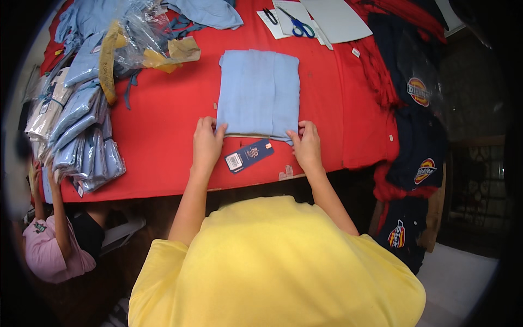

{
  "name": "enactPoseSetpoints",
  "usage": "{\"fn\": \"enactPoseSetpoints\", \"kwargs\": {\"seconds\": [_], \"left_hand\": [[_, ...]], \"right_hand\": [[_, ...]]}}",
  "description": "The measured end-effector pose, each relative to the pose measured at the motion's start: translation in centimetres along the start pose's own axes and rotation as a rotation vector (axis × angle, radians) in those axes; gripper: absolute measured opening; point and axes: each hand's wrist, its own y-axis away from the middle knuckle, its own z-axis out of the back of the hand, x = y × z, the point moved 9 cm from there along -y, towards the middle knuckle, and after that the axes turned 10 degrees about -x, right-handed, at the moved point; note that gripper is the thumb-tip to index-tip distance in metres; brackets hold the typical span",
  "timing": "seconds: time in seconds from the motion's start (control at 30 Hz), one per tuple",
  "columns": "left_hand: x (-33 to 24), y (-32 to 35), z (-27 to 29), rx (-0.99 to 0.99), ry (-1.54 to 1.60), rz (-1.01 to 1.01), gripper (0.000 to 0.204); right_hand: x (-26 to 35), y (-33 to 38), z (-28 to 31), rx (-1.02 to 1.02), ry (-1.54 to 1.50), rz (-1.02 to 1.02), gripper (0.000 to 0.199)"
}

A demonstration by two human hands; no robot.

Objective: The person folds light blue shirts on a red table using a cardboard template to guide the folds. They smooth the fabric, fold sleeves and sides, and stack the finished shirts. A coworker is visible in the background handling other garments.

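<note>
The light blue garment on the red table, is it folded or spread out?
Folded: the light blue garment forms a neat rectangle, both hands pinching its near edge.

Bare red tabletop (163,131) leftward; bagged garments (81,136) beyond, scissors (297,26) ahead.

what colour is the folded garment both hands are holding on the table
Light blue, plain with no pattern: the folded garment shows clearly in the head view, against the red table cover.
</note>
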Motion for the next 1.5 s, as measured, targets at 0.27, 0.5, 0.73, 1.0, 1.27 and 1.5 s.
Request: {"fn": "enactPoseSetpoints", "kwargs": {"seconds": [0.27,0.5,0.73,1.0,1.27,1.5], "left_hand": [[-0.2,0.3,0.5,0.138,-0.250,-0.032,0.025],[-8.3,-3.2,9.6,0.287,0.801,0.207,0.032],[-10.2,-6.9,12.0,0.297,0.643,0.129,0.023],[4.6,-9.4,-1.2,0.268,0.614,0.462,0.018],[5.6,-10.5,-1.9,0.346,0.367,0.265,0.019],[8.0,-13.3,6.2,0.127,0.029,0.144,0.022]], "right_hand": [[0.8,-0.7,0.3,0.274,0.013,-0.262,0.031],[10.4,-6.8,9.0,0.493,-0.943,-0.308,0.037],[13.7,-11.8,8.1,0.597,-0.628,-0.075,0.022],[2.0,-11.4,-8.7,0.622,-0.629,-0.335,0.013],[2.1,-11.4,-10.2,0.682,-0.469,-0.254,0.011],[9.1,-11.1,-14.8,0.784,-0.510,-0.029,0.012]]}}
